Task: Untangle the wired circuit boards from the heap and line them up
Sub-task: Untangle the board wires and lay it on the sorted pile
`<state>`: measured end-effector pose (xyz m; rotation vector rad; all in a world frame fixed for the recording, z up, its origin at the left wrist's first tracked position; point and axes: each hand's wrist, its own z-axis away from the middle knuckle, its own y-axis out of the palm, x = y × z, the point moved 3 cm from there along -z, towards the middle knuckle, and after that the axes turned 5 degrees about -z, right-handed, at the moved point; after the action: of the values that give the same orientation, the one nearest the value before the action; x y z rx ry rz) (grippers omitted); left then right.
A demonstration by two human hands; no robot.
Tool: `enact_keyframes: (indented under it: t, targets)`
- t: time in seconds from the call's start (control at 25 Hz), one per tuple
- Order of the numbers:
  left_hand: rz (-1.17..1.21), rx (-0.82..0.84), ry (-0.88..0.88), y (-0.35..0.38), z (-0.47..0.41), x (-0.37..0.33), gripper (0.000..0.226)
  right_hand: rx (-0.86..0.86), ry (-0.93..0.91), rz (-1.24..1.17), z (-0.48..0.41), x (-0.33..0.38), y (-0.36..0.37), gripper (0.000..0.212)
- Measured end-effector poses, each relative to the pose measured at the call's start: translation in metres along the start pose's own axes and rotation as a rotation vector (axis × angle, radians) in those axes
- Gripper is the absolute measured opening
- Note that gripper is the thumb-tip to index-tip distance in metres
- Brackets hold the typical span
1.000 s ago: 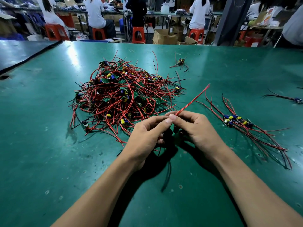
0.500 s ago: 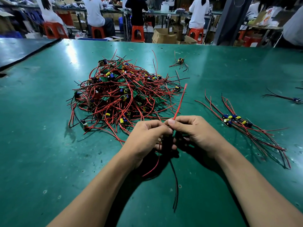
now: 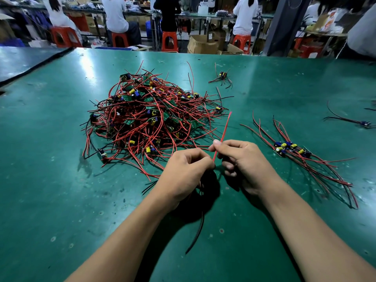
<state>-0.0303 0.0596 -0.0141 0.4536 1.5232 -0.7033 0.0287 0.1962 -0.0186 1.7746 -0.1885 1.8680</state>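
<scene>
Green matting covers the bench (image 3: 50, 180) of a busy workshop, with people seated on red stools (image 3: 169, 40) at the far tables.

Just in front of the worker, raised off the mat, a red wire (image 3: 222, 133) runs up and away from between the two hands, its free end pointing toward the heap's near right edge. The right hand (image 3: 246, 163) pinches it between thumb and forefinger, probably to draw it straight. The left hand (image 3: 183, 171) is curled tight over the wire's lower end; whatever board it leads to is hidden inside that fist. A black wire (image 3: 198, 235) trails from under the hands toward the worker.

Behind the hands lies the heap (image 3: 150, 121), a dense knot of red and black leads with green boards (yellow and blue parts show through). To the right, well apart from it, a short row (image 3: 289, 148) of freed boards lies side by side, leads fanned in much the same direction, which suggests where this piece is bound. One stray board (image 3: 222, 75) sits beyond the heap, another (image 3: 365, 123) near the right edge.
</scene>
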Motion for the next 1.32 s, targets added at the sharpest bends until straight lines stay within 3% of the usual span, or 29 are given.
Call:
enact_keyframes:
  t: [0.28,0.6,0.88,1.08,1.32]
  targets:
    - [-0.046,0.046,0.037,0.004,0.001,-0.002,0.012,-0.181,0.009,-0.162,-0.009,0.007,-0.013,0.022]
    - [-0.090,0.082,0.037,0.002,0.002,-0.003,0.011,-0.258,0.082,-0.442,-0.013,0.015,-0.031,0.028]
    - [-0.097,0.111,0.005,0.002,0.003,-0.001,0.012,-0.454,-0.294,-0.049,-0.014,0.015,-0.038,0.018]
    - [-0.083,0.108,0.004,0.000,0.004,-0.001,0.014,-0.423,-0.308,-0.136,-0.014,0.017,-0.038,0.022]
    - [-0.045,0.113,-0.016,-0.001,0.005,0.000,0.016,-0.412,-0.302,-0.076,-0.009,0.017,-0.035,0.019]
